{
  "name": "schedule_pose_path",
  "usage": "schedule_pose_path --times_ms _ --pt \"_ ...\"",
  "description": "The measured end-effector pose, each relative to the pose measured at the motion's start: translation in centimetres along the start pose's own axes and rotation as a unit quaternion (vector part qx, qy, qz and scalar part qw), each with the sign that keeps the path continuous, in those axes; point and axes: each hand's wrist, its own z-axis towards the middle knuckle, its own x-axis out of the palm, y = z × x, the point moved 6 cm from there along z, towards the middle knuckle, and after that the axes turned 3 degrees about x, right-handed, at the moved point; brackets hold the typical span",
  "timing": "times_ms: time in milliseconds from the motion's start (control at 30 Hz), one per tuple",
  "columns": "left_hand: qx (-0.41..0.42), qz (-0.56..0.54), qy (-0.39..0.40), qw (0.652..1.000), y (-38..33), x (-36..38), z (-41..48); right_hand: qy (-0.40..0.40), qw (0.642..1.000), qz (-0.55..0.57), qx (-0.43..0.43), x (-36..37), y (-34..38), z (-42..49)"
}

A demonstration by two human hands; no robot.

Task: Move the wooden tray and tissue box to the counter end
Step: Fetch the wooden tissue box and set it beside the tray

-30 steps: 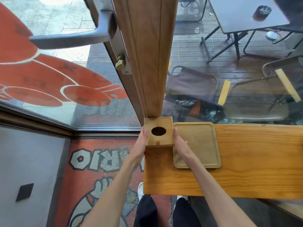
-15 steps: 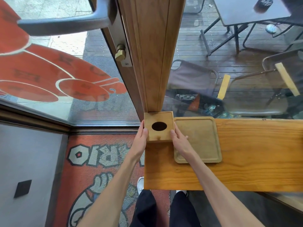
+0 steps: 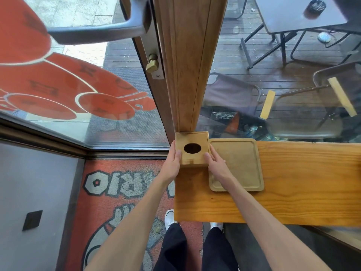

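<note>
A square wooden tissue box with a dark oval hole in its top stands at the far left corner of the wooden counter, against the wooden post. My left hand presses its left side and my right hand its right side, thumbs on top. The flat wooden tray lies on the counter right beside the box, touching it; my right wrist crosses over the tray's left edge.
A wooden door post rises just behind the box, with a glass door and grey handle to its left. The counter's left end drops off to a red floor mat. Behind the window are chairs and a table.
Both hands have pushed the tissue box slightly farther back against the post; the grip is unchanged. The tray has stayed where it lies.
</note>
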Motion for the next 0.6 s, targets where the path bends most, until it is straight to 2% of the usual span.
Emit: schedule_pose_path --times_ms 67,100,167,200,267,333,400,600 --pt "-0.001 0.006 -0.040 0.999 -0.3 -0.4 -0.7 -0.023 0.999 0.027 -0.027 -0.4 0.1 -0.9" --pt "0.023 0.034 -0.070 0.997 -1.1 -0.7 -1.4 -0.042 0.998 0.004 -0.055 -0.6 0.6 -1.8" --pt "0.096 0.146 -0.127 0.976 -2.6 -1.1 -3.2 -0.080 0.982 -0.112 -0.132 -0.6 1.3 -3.5" --pt "0.114 0.215 -0.134 0.961 -2.8 -1.1 -4.0 -0.097 0.963 -0.193 -0.162 -0.3 1.5 -4.3" --pt "0.089 0.337 -0.095 0.933 -2.0 -0.7 -4.8 -0.111 0.920 -0.341 -0.161 0.4 1.4 -5.3" --pt "0.025 0.392 -0.029 0.919 -0.7 -0.5 -4.9 -0.102 0.895 -0.416 -0.124 0.7 1.2 -5.7" --pt "-0.001 0.402 -0.001 0.915 -0.7 -0.7 -4.9 -0.103 0.890 -0.433 -0.097 0.7 1.6 -5.8" --pt "-0.007 0.484 0.035 0.875 -2.1 -1.3 -4.8 -0.060 0.880 -0.470 -0.033 0.9 2.8 -6.8"
